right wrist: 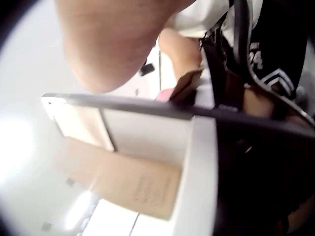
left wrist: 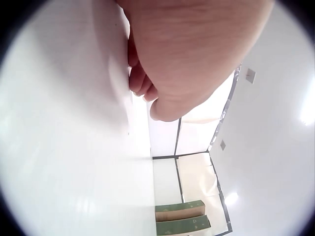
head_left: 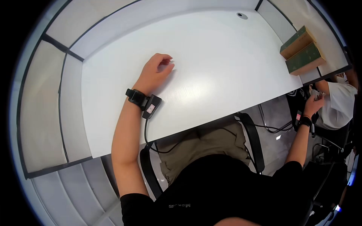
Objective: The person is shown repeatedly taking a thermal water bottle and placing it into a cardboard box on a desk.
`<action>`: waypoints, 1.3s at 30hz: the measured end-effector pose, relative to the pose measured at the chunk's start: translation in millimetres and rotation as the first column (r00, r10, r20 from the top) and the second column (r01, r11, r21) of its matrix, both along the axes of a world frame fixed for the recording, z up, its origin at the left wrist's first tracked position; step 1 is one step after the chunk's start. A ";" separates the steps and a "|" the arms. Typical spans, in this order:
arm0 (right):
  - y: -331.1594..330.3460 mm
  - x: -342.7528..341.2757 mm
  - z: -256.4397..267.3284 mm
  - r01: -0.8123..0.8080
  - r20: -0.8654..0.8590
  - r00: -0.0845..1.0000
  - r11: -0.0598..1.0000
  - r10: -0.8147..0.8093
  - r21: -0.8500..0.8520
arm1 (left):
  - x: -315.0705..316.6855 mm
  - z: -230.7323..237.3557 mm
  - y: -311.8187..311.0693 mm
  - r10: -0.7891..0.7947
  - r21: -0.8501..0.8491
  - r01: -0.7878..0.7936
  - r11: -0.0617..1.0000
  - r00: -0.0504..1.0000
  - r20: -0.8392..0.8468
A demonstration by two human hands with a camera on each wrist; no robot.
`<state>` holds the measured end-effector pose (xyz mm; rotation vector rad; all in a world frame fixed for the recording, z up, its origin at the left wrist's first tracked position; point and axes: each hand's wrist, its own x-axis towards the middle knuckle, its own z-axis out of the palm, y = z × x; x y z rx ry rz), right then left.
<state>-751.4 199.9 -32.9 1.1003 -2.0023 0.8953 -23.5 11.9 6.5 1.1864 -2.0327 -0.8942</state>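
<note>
My left hand [head_left: 156, 71] rests on the white table [head_left: 211, 49], its fingers loosely curled with nothing visible between them. From the left wrist view, the same hand [left wrist: 192, 54] lies along the tabletop, fingertips bent inward. Off the table's right end is my right hand [head_left: 314, 106], close to another person's arm [head_left: 322, 87]; something pale shows by its fingers, too small to make out. In the right wrist view only the blurred underside of the right hand [right wrist: 115, 44] appears, and its fingers are hidden.
Two green and tan box-like objects [head_left: 306, 60] stand side by side at the table's right end, by the panel. Pale panels with dark edges [head_left: 41, 101] enclose the table's left and back. A person in a white top [head_left: 337, 105] is at the right. Cables hang below the table's front edge.
</note>
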 end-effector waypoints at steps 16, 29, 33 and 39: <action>-67.3 -134.7 -12.2 -0.337 0.116 0.937 0.772 0.328 0.538 | 0.7 -2.8 -1.5 0.011 0.052 -0.010 0.999 1.000 -0.024; -36.8 -150.3 2.9 -0.325 0.093 0.925 0.637 0.369 0.699 | 2.5 -1.5 0.6 -0.026 0.010 0.026 1.000 1.000 -0.014; -5.1 -125.7 15.6 -0.214 -0.093 0.941 0.784 0.325 0.582 | 1.6 -2.1 0.9 -0.011 0.003 0.011 1.000 1.000 -0.001; -35.8 -135.0 30.3 0.012 -0.218 0.962 0.774 0.164 0.633 | 2.0 -0.8 0.3 -0.020 0.000 0.020 1.000 0.999 0.029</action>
